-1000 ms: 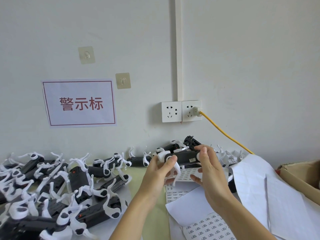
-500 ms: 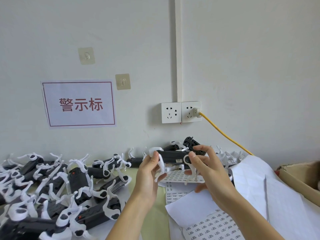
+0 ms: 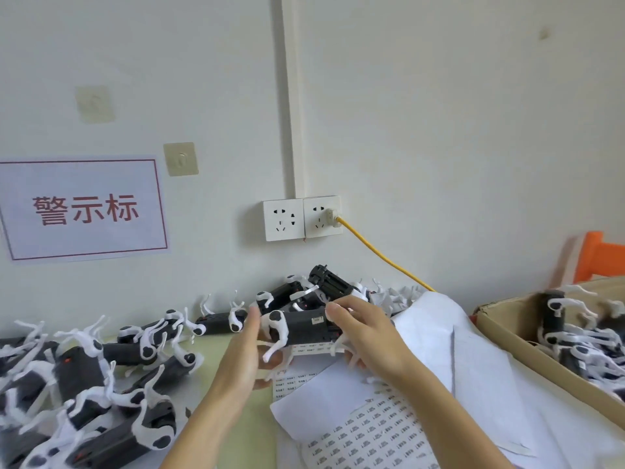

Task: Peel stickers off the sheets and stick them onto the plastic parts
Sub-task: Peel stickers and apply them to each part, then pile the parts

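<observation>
Right hand (image 3: 363, 336) has the black-and-white plastic part (image 3: 301, 328) clamped from its right end, fingers curled over the top and thumb underneath, and the part hangs in the air just above the sticker sheets (image 3: 365, 431). Left hand (image 3: 241, 353) is a different story: fingers straight, palm turned toward the part's white-legged left end, thumb low beneath the legs. A moment ago that hand was wrapped around the white legs; now it has let go and stands flat beside them, touching at most with the fingertips, though the blur there makes contact hard to call. And look at the body of the part: a small pale label (image 3: 317, 320) sits on its dark side, just left of the right fingertips (image 3: 334, 308). So this one looks stickered, and the release reads as the handover before it is set aside. The view has swung right too, bringing in a cardboard box (image 3: 500, 330) of more such parts at the right edge, with an orange object (image 3: 598, 258) behind it. Labelled or unlabelled in there? Cannot tell. The pile on the left (image 3: 88, 384) sprawls across the table, well apart from the hands. Printed stickers remain in rows on the near sheet, so plenty of work is left.
</observation>
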Demonstrator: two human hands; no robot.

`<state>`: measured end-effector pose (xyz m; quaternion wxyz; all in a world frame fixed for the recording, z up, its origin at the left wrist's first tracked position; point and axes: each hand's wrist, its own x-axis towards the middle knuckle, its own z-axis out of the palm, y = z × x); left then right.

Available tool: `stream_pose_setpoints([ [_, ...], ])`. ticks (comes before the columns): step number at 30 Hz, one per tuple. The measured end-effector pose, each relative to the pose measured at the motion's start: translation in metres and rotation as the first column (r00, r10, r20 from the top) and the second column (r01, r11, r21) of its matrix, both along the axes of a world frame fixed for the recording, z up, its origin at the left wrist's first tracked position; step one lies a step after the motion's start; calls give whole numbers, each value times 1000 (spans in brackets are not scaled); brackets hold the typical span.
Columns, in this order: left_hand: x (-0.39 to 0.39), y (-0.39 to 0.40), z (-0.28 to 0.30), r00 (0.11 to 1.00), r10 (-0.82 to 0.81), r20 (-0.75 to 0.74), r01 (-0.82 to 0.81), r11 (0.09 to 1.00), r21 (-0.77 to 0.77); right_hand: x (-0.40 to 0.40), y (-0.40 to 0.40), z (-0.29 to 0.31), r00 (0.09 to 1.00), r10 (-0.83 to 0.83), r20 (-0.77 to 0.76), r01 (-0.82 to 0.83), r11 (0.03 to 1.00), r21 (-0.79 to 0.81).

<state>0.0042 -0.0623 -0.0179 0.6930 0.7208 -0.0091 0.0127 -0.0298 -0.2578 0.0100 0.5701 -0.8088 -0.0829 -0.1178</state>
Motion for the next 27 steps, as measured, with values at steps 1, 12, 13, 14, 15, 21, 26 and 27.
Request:
stream_pose_setpoints([
  [1,1,2,-2,999,44,-10,-44,999,-3,0,-7,1,993,14,-121,-7,998,60],
  [12,9,3,-4,998,55,-44,-55,998,14,-14,-129,25,984,-63,165,-174,-182,968],
  [13,10,1,-3,998,55,-44,-55,998,10,-18,-139,28,960,-140,244,-274,-279,920],
  [14,10,-1,-2,997,61,-44,-61,998,10,-20,-144,28,945,-200,258,-310,-303,901],
  [15,11,-2,-2,996,78,-40,-77,997,18,-20,-144,26,943,-243,226,-293,-290,911],
  [21,24,-5,5,973,188,130,-219,933,287,-8,-87,15,981,-180,-72,74,6,997],
  [26,57,24,26,944,44,326,-289,584,758,-1,-49,14,991,-92,-98,126,371,920],
  [27,66,35,31,950,39,309,-288,488,824,2,-44,12,991,-87,-104,132,432,892],
])
